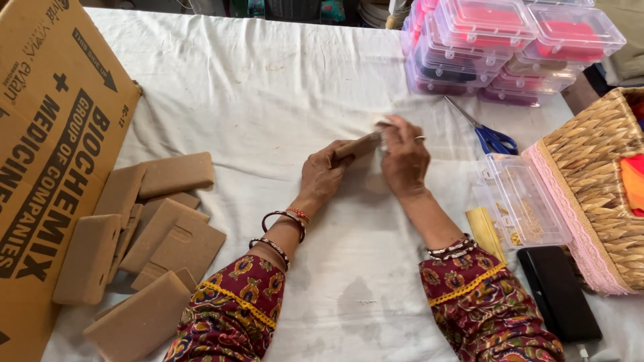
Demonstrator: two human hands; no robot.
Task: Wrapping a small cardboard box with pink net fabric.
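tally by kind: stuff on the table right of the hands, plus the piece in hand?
Brown board piece, held by left hand and right hand: 1
Blue-handled scissors: 1
Open clear plastic box: 1
Woven basket: 1
Black case: 1
Total: 5

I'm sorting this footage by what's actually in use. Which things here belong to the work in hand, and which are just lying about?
In use:
- small brown board, held between left hand and right hand
- pile of brown boards, probably the supply

Lying about:
- blue-handled scissors
- stacked clear boxes
- open clear box
- wicker basket
- black case
- cardboard carton
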